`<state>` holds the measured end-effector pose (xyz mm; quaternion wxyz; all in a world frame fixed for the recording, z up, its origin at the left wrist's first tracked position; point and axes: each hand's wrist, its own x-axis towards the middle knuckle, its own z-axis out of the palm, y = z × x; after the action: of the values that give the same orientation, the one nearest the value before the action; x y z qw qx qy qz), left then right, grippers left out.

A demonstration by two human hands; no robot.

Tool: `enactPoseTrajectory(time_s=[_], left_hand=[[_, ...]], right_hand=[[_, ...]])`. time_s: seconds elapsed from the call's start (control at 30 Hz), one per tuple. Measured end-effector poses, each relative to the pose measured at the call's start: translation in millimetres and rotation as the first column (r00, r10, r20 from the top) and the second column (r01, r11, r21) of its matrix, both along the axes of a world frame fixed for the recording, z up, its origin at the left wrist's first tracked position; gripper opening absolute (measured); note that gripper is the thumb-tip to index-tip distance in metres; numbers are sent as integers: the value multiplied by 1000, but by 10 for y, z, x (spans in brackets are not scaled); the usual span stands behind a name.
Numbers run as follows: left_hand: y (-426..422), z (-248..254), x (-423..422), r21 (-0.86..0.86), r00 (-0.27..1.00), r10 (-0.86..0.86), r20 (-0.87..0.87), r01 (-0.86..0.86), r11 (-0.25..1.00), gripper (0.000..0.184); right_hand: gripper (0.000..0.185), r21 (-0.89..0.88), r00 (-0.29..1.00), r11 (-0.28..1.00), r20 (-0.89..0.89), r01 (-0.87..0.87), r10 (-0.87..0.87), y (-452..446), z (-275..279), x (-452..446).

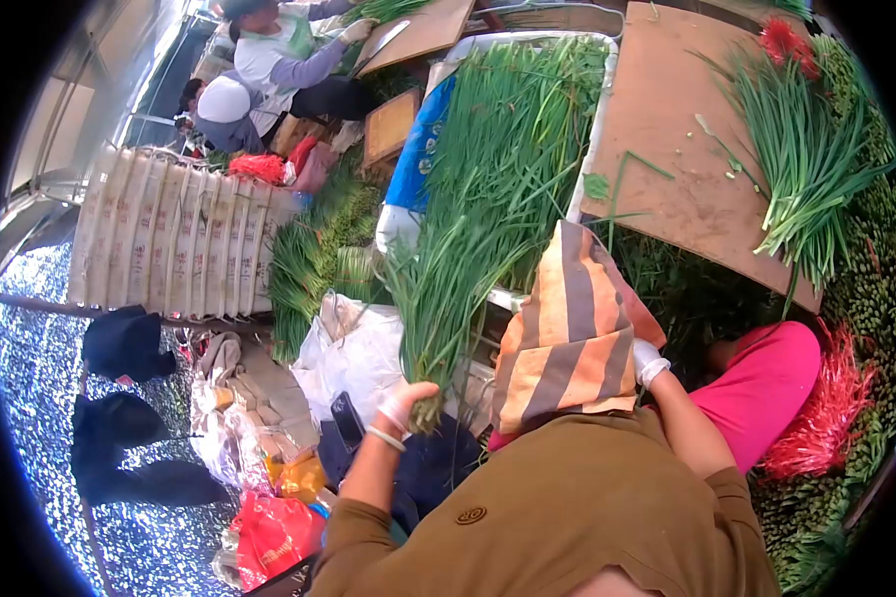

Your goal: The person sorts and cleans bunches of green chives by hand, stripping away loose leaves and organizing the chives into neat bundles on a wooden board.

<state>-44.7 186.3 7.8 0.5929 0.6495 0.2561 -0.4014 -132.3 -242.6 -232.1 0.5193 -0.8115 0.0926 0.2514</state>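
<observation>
The left hand (409,401) grips a bunch of slender green stalks (436,333) by its packed base, loose blades fanning toward the heaped tub (398,228); the right hand (649,359), partly hidden behind striped cloth (573,313), I cannot read

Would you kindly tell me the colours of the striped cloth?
The striped cloth is orange and grey-brown, seen in the head view.
</observation>
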Motion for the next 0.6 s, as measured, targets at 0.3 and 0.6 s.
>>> enactPoseTrajectory(time_s=[0.3,0.6], left_hand=[[-435,-307,-704,-617,873,415,-257,-479,625,42],[-340,30,-782,-497,990,113,88,-55,866,64]], right_hand=[[25,-472,900,860,263,-195,348,-671,1854,380],[21,-301,807,950,540,-80,239,-16,2789,1757]])
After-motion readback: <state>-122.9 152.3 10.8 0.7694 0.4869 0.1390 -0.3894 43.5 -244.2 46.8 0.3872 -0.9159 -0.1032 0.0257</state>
